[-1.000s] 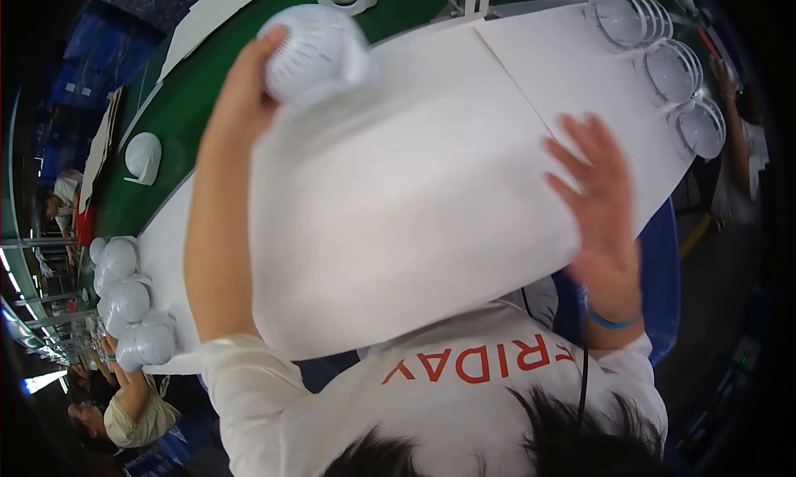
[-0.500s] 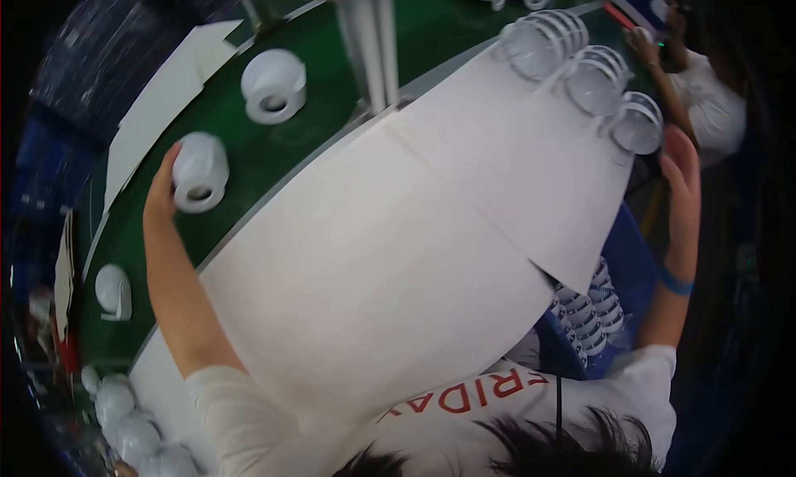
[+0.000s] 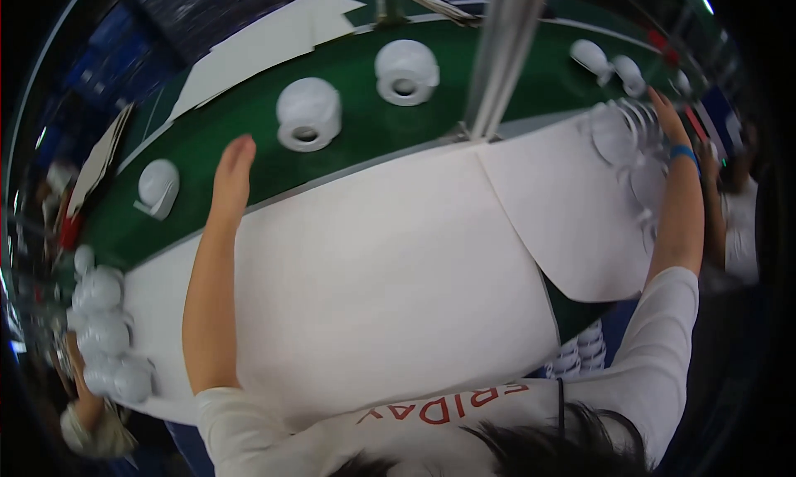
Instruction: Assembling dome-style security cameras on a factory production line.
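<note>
My left hand point(image 3: 238, 158) holds nothing; its fingers are stretched out above the green conveyor belt point(image 3: 265, 166). Just beyond it to the right, apart from the fingers, stands a round white housing point(image 3: 308, 112) with a ringed opening. A similar white housing point(image 3: 406, 72) stands farther right. At the right, my right hand point(image 3: 668, 116) reaches past a stack of clear, rimmed domes point(image 3: 613, 137), its fingers extended toward a white rounded part point(image 3: 628, 75) on the belt. Whether the fingertips touch that part I cannot make out.
White sheets cover the worktable point(image 3: 373, 286). A metal post point(image 3: 507, 58) rises at its far edge. White domes point(image 3: 104, 336) cluster at the left, near another person's arm point(image 3: 87, 394). A second person point(image 3: 738, 220) is at the right. Ringed parts point(image 3: 578, 357) lie below the table.
The view has swung leftward. My left hand has let go of the white housing and is apart from it. My right hand has moved from the nearest clear domes to beyond the farthest ones.
</note>
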A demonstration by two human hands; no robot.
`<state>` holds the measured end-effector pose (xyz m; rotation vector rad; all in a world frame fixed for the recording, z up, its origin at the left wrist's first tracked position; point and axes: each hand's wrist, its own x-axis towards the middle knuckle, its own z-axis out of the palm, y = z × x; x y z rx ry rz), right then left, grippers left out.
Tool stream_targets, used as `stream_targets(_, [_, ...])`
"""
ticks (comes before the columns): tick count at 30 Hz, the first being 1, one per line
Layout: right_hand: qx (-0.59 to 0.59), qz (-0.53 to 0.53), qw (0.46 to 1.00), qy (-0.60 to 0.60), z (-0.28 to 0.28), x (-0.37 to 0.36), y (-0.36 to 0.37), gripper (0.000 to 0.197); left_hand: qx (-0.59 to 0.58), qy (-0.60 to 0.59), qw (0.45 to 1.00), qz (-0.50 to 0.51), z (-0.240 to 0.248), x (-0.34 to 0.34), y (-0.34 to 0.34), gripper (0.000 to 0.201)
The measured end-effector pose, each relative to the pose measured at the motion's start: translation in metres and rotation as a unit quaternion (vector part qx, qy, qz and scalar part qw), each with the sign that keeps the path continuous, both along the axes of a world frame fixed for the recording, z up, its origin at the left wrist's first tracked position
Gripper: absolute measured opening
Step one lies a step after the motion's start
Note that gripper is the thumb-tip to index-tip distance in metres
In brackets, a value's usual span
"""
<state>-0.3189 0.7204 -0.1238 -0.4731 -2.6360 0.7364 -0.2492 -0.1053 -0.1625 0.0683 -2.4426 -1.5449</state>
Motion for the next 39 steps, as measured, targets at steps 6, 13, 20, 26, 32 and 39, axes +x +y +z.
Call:
stream_targets(6, [-0.011,0.044,0.995,-0.092,-0.021,-0.012,-0.03,0.058,-0.15,-0.044,0.986,0.055,-0.006,0.153,-0.094,0.038])
stream_targets(13, [0.313,0.176,0.921,-0.15,0.008,0.042,-0.139,0.028,-0.062,-0.036,0.995,0.074,-0.005,0.188,-0.088,0.035])
stream_targets(20, [0.1,0.093,0.982,-0.13,0.041,0.109,-0.225,0.038,-0.172,0.028,0.973,-0.152,0.014,0.167,0.017,0.03])
stream_targets(26, [0.118,0.175,0.968,-0.137,0.059,0.162,-0.281,0.039,-0.18,0.078,0.948,-0.251,0.023,0.198,0.071,0.028])
stream_targets(32, [0.086,0.164,0.973,-0.135,0.052,0.194,-0.33,0.041,-0.168,0.016,0.962,-0.215,0.011,0.259,0.042,0.028])
stream_targets(39, [0.241,0.136,0.96,0.036,0.069,0.27,-0.354,0.043,-0.178,-0.002,0.984,-0.027,0.018,0.294,-0.066,0.024])
